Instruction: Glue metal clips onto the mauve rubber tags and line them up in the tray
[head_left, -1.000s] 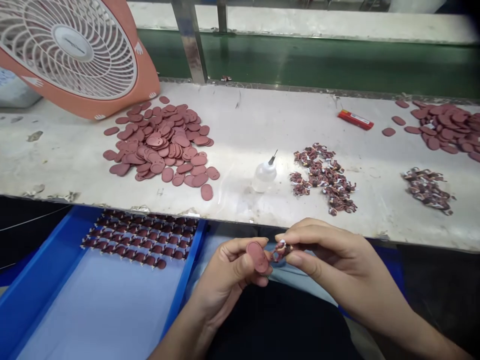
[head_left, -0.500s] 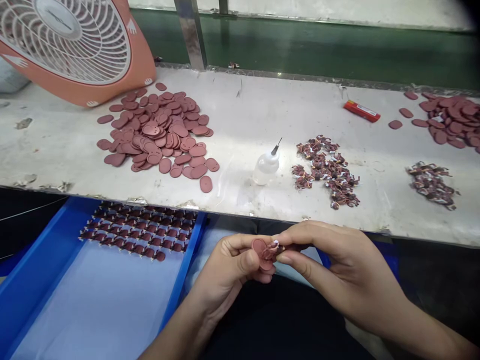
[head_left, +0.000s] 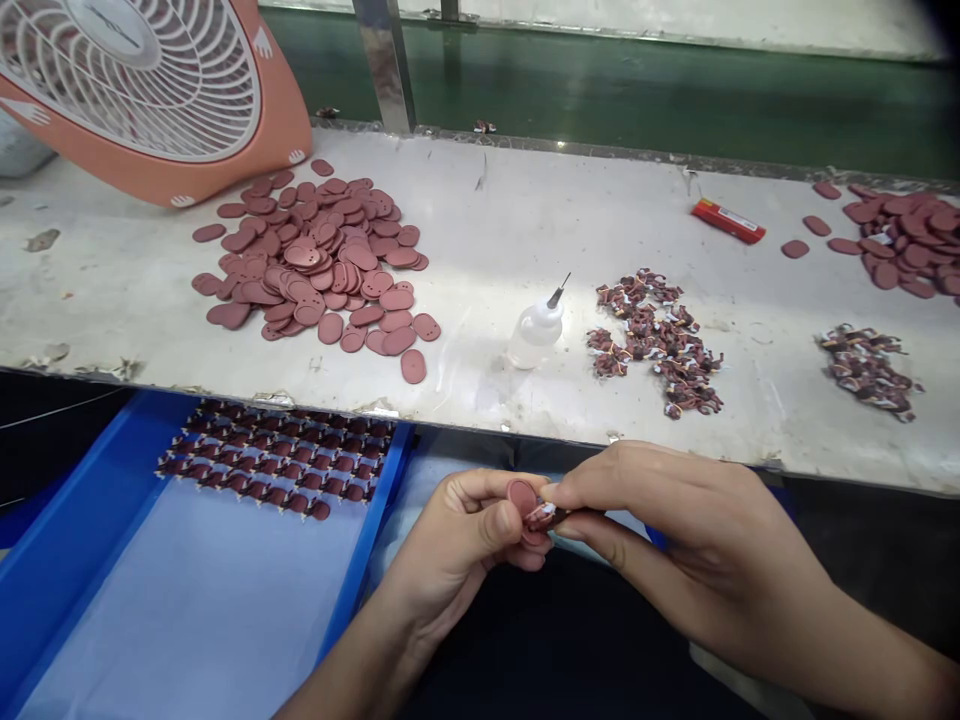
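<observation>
My hands meet in front of me, just beyond the near edge of the white counter [head_left: 487, 230] and lower in view. My left hand [head_left: 465, 530] pinches a reddish-brown oval disc [head_left: 521, 496] between thumb and fingers. The disc's flat face is turned partly up toward me; its long axis runs steeply, from upper left down to lower right. My right hand [head_left: 675, 540] grips a small brown-and-white piece [head_left: 543, 515] by thumb and index finger, its visible end pointing left, over the disc's lower right part. Fingers hide the rest, so I cannot tell its full length or which end is its front.

On the counter, a clear squeeze bottle [head_left: 535, 338] stands upright, its needle tip leaning up and right. Left of it spreads a large pile of oval discs [head_left: 330, 265], near an orange fan [head_left: 289, 125]; right of it lies a cluster of small pieces [head_left: 652, 340]. Below the counter at left, a blue tray [head_left: 210, 590] holds neat rows of dark brown pieces [head_left: 277, 460].
</observation>
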